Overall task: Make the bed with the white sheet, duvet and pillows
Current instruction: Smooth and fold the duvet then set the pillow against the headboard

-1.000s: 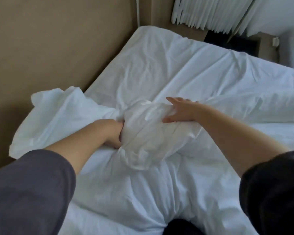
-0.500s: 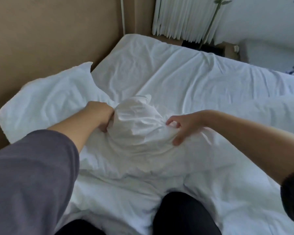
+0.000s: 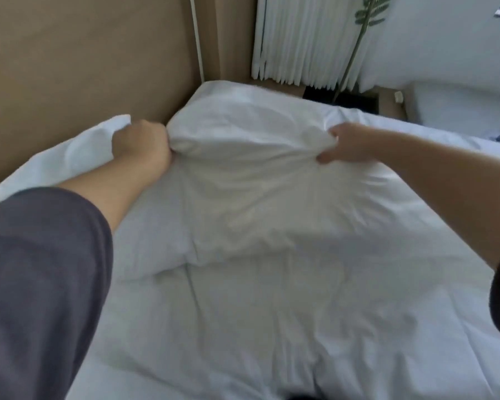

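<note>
**Pillow's finally been flattened out**

Half a second back the pillow (image 3: 243, 180) was scrunched into a ball between the hands. Now it's been pulled wide and laid mid-frame, its far edge up by the headboard (image 3: 84, 67), so this pillow is probably close to placed. Its left corner is gripped by the left hand (image 3: 142, 145), fingers curled into a fist. Its right corner is pinched between thumb and fingers of the right hand (image 3: 347, 144). A second pillow (image 3: 64, 160) is seen at left.
</note>
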Available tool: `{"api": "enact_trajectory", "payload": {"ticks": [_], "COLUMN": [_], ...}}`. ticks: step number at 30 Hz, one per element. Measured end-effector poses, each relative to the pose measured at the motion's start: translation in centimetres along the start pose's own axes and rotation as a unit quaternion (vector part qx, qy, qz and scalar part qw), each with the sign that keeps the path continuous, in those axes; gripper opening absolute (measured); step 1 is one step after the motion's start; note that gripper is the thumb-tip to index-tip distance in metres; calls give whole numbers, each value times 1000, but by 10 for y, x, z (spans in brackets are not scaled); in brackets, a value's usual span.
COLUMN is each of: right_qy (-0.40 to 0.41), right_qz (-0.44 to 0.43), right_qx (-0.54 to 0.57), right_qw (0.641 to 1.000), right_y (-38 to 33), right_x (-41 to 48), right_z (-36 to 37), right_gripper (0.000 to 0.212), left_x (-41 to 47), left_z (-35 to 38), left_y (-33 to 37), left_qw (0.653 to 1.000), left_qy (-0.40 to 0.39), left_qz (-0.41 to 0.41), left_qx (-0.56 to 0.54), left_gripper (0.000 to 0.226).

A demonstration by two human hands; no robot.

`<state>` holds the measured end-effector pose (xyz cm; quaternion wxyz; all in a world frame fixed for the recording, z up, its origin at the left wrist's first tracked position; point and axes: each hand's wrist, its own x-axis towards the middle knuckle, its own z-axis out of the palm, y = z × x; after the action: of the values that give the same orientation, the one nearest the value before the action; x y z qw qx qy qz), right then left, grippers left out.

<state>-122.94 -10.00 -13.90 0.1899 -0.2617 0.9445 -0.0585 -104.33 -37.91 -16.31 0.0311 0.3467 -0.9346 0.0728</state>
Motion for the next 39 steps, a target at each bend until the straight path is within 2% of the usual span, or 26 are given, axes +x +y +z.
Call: {"api": "enact_trajectory", "payload": {"ticks": [3, 6, 9, 11, 13, 15, 17, 19, 22, 26, 30, 35, 39], "right_qy": [196, 304, 376, 351, 240, 78, -25, -34, 2, -33, -61, -61, -63], "right_qz": [17, 89, 128, 103, 49, 37, 41, 28, 17, 28, 41, 29, 29], "right_qx": [15, 80, 202, 253, 241, 119, -22, -93, -109, -111, -96, -95, -103], "right_qw": [980, 945, 895, 896, 939, 989, 999, 995, 994, 993, 993, 993, 992], "right_y": [11, 28, 51, 65, 70, 72, 75, 81, 92, 87, 83, 86, 91], "right_x": [58, 111, 165, 200, 230, 252, 261, 263, 273, 280, 277, 272, 243], "right_z": [-58, -100, -123, -113, -73, -9, 65, 124, 156, 148, 139, 135, 140], "right_gripper": [30, 25, 18, 24, 45, 66, 69, 69, 70, 69, 67, 67, 67], "left_x": [84, 156, 216, 241, 245, 224, 187, 152, 131, 129, 100, 110, 116], "left_z": [-36, -74, -86, -66, -20, 47, 120, 176, 209, 196, 182, 177, 181], "left_y": [37, 85, 124, 142, 159, 176, 187, 190, 188, 184, 194, 212, 216], "left_qw": [982, 954, 911, 907, 935, 958, 953, 952, 967, 956, 925, 916, 905], "left_qy": [78, 122, 118, 54, -38, -141, -249, -286, -239, -278, -364, -397, -421], "left_qz": [-90, -134, -154, -135, -92, -26, 10, 23, 35, 55, 72, 20, 8], "left_qx": [-150, -241, -363, -395, -341, -248, -169, -106, -77, -79, -81, -60, -58], "left_gripper": [30, 34, 42, 60, 82, 88, 89, 92, 92, 100, 128, 149, 155]}}
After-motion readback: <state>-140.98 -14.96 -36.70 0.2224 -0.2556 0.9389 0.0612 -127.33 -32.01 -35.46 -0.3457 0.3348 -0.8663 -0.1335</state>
